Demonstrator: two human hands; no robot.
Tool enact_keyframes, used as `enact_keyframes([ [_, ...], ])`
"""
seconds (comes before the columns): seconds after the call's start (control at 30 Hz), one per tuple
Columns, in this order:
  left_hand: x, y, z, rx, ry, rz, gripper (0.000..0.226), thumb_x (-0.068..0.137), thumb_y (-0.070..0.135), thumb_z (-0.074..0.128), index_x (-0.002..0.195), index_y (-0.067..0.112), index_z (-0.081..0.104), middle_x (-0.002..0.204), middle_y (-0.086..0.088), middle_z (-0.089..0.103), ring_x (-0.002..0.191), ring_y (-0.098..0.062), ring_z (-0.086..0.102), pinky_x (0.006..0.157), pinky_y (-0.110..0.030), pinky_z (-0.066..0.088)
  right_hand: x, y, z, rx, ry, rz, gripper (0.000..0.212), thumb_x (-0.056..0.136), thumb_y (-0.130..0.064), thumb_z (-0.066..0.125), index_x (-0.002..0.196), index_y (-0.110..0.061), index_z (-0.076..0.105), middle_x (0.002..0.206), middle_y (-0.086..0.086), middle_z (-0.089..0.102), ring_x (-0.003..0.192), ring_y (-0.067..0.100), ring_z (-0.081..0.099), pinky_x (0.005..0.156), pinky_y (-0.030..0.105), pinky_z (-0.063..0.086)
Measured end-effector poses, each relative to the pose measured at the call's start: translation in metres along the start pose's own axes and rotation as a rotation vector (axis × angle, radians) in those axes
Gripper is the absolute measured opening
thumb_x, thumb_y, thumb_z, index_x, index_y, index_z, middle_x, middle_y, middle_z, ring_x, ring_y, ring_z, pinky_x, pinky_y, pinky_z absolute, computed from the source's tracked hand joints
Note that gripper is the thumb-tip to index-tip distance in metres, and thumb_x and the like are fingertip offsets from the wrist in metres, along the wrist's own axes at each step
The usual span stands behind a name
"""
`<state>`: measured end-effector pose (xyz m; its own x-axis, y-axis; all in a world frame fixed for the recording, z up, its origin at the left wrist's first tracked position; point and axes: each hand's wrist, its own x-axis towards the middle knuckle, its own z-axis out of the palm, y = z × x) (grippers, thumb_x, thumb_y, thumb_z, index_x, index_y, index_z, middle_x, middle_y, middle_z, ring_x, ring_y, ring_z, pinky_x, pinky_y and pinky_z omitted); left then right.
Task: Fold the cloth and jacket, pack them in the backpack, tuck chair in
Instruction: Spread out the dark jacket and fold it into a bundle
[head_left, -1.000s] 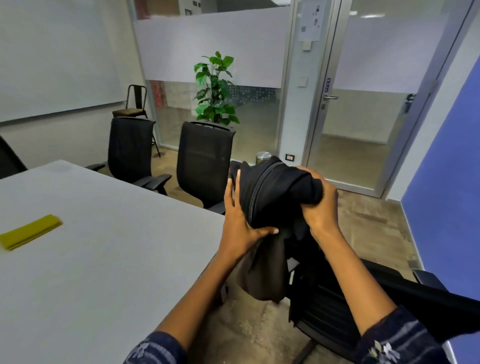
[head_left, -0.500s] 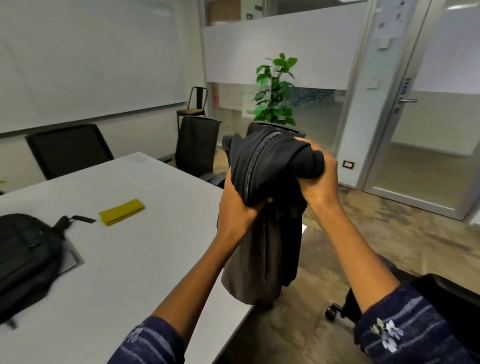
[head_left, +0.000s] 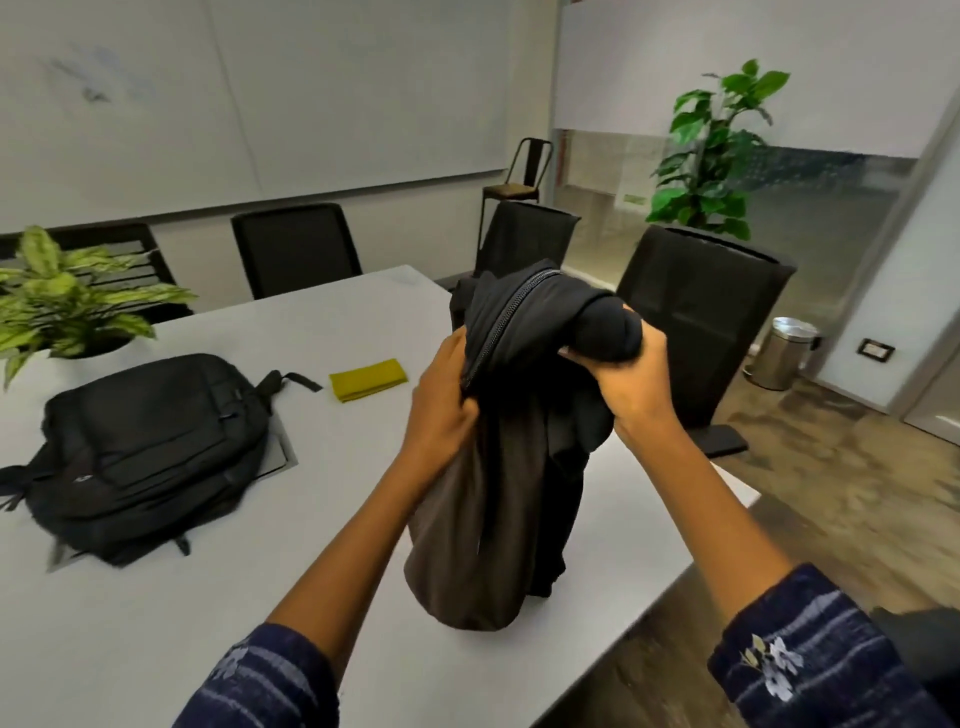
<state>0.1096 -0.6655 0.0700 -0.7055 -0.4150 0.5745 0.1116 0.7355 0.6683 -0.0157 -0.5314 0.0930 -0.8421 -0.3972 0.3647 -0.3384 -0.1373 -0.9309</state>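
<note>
Head view shows the yellow cloth (head_left: 368, 379) folded on the table (head_left: 363, 306) near the backpack (head_left: 150, 457), while left hand (head_left: 441, 410) and right hand (head_left: 631, 387) clutch the bunched, unfolded jacket (head_left: 519, 441) above it, nothing visibly packed.

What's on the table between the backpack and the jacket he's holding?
In the head view, only the folded yellow cloth, lying past the backpack strap toward the jacket. The rest of that stretch of table is bare.

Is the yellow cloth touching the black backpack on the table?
Apart. In the head view, bare grey table shows between the yellow cloth and the backpack, including its strap end.
</note>
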Motion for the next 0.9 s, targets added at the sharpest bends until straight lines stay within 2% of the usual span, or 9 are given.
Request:
enact_keyframes([
  [0.1, 0.011, -0.03, -0.005, 0.181, -0.002, -0.032, 0.051, 0.076, -0.005, 0.041, 0.125, 0.001, 0.052, 0.124, -0.016, 0.054, 0.108, -0.03, 0.054, 0.086, -0.032, 0.043, 0.026, 0.024, 0.015, -0.095, -0.078, 0.072, 0.05, 0.069, -0.003, 0.08, 0.115, -0.004, 0.06, 0.108, 0.012, 0.065, 0.1, 0.028, 0.061, 0.095, 0.047, 0.049],
  [0.2, 0.018, -0.051, -0.001, 0.322, 0.053, -0.163, 0.023, 0.081, 0.002, 0.048, 0.094, 0.02, 0.055, 0.093, -0.002, 0.054, 0.084, -0.024, 0.053, 0.059, -0.025, 0.03, 0.058, 0.048, 0.026, -0.118, -0.228, 0.125, 0.06, 0.064, -0.008, 0.085, 0.118, -0.008, 0.059, 0.112, 0.006, 0.065, 0.105, 0.027, 0.06, 0.096, 0.047, 0.048],
  [0.3, 0.026, -0.069, 0.002, 0.356, 0.113, -0.348, 0.008, 0.089, 0.023, 0.06, 0.094, 0.019, 0.064, 0.084, -0.003, 0.066, 0.084, -0.03, 0.061, 0.06, -0.028, 0.03, 0.087, 0.077, 0.029, -0.134, -0.459, 0.159, 0.059, 0.064, -0.013, 0.086, 0.116, -0.019, 0.06, 0.114, -0.001, 0.066, 0.107, 0.02, 0.061, 0.096, 0.043, 0.049],
  [0.37, 0.032, -0.077, 0.004, 0.388, 0.136, -0.452, 0.022, 0.089, 0.037, 0.06, 0.086, 0.016, 0.065, 0.069, -0.001, 0.062, 0.079, -0.03, 0.062, 0.059, -0.03, 0.03, 0.106, 0.096, 0.03, -0.166, -0.509, 0.157, 0.055, 0.07, -0.013, 0.082, 0.12, -0.017, 0.059, 0.118, 0.002, 0.064, 0.113, 0.021, 0.058, 0.098, 0.039, 0.047],
  [0.47, 0.036, -0.085, 0.008, 0.306, 0.183, -0.622, 0.033, 0.088, 0.039, 0.061, 0.064, 0.018, 0.054, 0.056, 0.004, 0.051, 0.067, -0.025, 0.056, 0.057, -0.032, 0.031, 0.127, 0.118, 0.035, -0.179, -0.573, 0.138, 0.039, 0.078, -0.01, 0.075, 0.115, -0.01, 0.064, 0.114, 0.006, 0.066, 0.112, 0.023, 0.059, 0.097, 0.033, 0.047],
  [0.63, 0.034, -0.088, 0.013, -0.102, 0.284, -0.857, 0.022, 0.085, 0.034, 0.067, 0.072, 0.017, 0.066, 0.071, 0.003, 0.071, 0.072, -0.016, 0.066, 0.062, -0.025, 0.05, 0.132, 0.139, 0.047, -0.308, -0.753, 0.072, 0.035, 0.083, -0.022, 0.071, 0.117, -0.019, 0.062, 0.124, 0.0, 0.058, 0.119, 0.02, 0.052, 0.101, 0.036, 0.041],
  [0.7, 0.031, -0.087, 0.018, -0.266, 0.3, -0.927, 0.013, 0.087, 0.034, 0.065, 0.081, 0.024, 0.068, 0.078, 0.008, 0.074, 0.077, -0.011, 0.069, 0.065, -0.019, 0.053, 0.121, 0.141, 0.052, -0.468, -0.67, -0.023, 0.029, 0.083, -0.035, 0.069, 0.108, -0.026, 0.059, 0.122, -0.003, 0.053, 0.118, 0.02, 0.048, 0.099, 0.045, 0.038],
  [0.8, 0.03, -0.086, 0.025, -0.49, 0.359, -1.009, 0.013, 0.09, 0.037, 0.059, 0.095, 0.027, 0.066, 0.089, 0.008, 0.075, 0.085, -0.01, 0.07, 0.072, -0.024, 0.052, 0.089, 0.133, 0.058, -0.428, -0.549, -0.14, 0.029, 0.08, -0.055, 0.061, 0.083, -0.029, 0.049, 0.098, -0.008, 0.052, 0.102, 0.018, 0.047, 0.086, 0.042, 0.035],
  [0.9, 0.035, -0.082, 0.025, -0.736, 0.428, -1.029, 0.029, 0.093, 0.037, 0.053, 0.11, 0.016, 0.063, 0.101, -0.004, 0.073, 0.093, -0.018, 0.07, 0.07, -0.028, 0.057, 0.056, 0.13, 0.066, -0.516, -0.811, -0.184, 0.055, 0.066, -0.083, 0.043, 0.083, -0.032, 0.05, 0.091, -0.014, 0.054, 0.096, 0.012, 0.05, 0.089, 0.044, 0.035],
])
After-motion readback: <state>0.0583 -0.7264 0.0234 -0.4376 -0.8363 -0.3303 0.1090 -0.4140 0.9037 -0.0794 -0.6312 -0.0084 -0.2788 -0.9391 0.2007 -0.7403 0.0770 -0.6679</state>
